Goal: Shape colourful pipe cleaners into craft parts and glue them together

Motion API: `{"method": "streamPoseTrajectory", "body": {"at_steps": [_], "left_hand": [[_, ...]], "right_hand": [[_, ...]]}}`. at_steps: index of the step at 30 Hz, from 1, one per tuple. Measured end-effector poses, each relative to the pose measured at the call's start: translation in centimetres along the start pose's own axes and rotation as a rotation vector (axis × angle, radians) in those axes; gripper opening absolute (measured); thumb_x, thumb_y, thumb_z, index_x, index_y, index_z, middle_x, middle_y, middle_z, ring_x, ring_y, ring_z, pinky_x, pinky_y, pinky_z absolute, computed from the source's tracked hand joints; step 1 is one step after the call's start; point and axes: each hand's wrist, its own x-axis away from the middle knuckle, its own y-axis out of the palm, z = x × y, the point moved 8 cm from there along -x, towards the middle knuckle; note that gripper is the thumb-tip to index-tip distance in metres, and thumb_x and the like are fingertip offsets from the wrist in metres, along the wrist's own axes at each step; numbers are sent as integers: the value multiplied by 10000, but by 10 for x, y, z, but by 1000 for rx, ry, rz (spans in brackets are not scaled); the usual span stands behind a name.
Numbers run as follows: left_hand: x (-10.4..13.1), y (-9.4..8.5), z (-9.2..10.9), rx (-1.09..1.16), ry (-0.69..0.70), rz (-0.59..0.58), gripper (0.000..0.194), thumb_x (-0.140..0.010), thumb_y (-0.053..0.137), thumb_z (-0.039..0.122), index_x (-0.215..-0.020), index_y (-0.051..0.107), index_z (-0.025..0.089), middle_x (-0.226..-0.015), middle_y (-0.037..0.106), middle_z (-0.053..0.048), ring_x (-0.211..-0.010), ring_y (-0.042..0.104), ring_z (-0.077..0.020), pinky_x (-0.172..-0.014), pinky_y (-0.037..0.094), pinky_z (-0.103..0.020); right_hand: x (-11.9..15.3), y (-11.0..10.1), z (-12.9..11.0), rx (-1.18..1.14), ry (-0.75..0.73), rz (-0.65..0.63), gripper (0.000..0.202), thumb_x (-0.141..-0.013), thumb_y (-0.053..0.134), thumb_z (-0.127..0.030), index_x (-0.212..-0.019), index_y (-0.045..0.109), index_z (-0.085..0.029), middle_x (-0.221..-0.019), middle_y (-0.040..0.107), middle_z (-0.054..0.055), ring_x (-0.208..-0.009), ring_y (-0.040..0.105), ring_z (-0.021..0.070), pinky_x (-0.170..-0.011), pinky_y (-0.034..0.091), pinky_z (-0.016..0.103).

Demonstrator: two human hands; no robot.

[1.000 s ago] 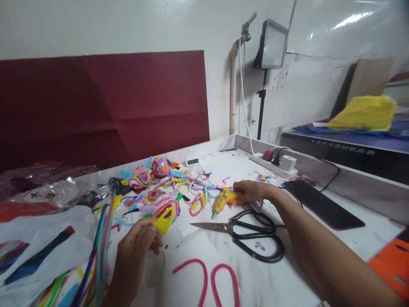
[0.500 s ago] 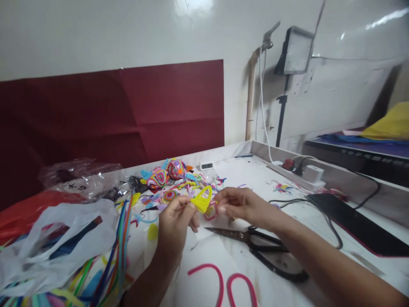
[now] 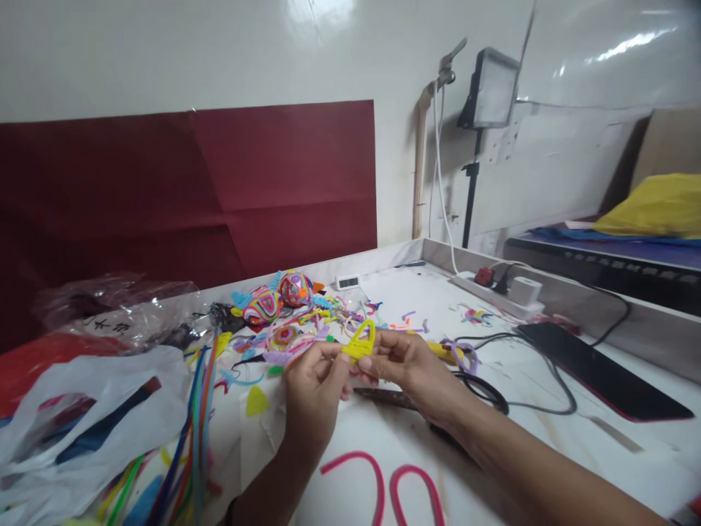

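Note:
A small yellow pipe-cleaner piece (image 3: 359, 343), bent into a pointed loop with strands side by side below, is held up over the table. My left hand (image 3: 318, 383) pinches its lower left part between thumb and fingers. From the other side my right hand (image 3: 402, 365) closes thumb and fingertips on its right edge. Beneath my right hand and wrist lie large black-handled scissors (image 3: 386, 397), partly covered. Two bent pink pipe cleaners (image 3: 377, 475) rest on the table in front of me. A yellow rounded cutout (image 3: 256, 402) lies left of my left hand.
Colourful decorated balls (image 3: 263, 305) and scraps crowd the table's back. Plastic bags (image 3: 125, 394) and a bundle of pipe cleaners (image 3: 200, 416) lie left. On the right are a power strip (image 3: 520, 296), a black flat panel (image 3: 602, 372) and cables. A small digital display (image 3: 347, 282) stands behind.
My right hand has moved left and down onto the yellow piece, from just apart on its right. The whole view has shifted slightly, and the scissors are now more covered.

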Motion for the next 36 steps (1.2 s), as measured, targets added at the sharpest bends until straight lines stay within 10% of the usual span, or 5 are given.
{"method": "streamPoseTrajectory", "body": {"at_steps": [36], "left_hand": [[5, 10, -16, 114, -200, -4, 203, -722, 629, 334, -658, 560, 154, -494, 558, 24, -398, 460, -83, -374, 369, -185]], "right_hand": [[1, -11, 17, -66, 118, 68, 290, -625, 776, -400, -725, 658, -154, -654, 670, 6, -538, 580, 98, -530, 436, 230]]}}
